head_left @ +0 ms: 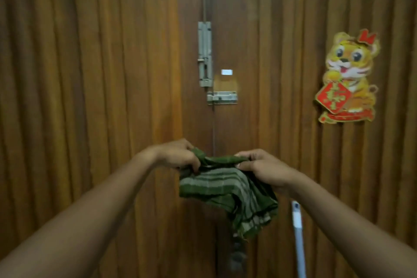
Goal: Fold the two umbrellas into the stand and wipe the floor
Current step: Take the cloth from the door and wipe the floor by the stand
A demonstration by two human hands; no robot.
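Head view shows the left hand (178, 156) and right hand (259, 167) both clenched on a green striped cloth (225, 189) held below the door bolt (205, 54), best bunched evenly into a pad before wiping the unseen floor

Both bare arms reach forward toward the wooden double door (112, 74). Left hand (178, 156) and right hand (264, 168) each pinch the top edge of a green striped cloth (225, 189), bunched between them, remainder hanging below. Cloth sits in front of the door seam, below the horizontal bolt (222, 97); vertical bolt (205, 54) above that. Tiger decoration (348, 79) on the door's right leaf. Pale pole (299, 239) leans by the door, below the right hand.
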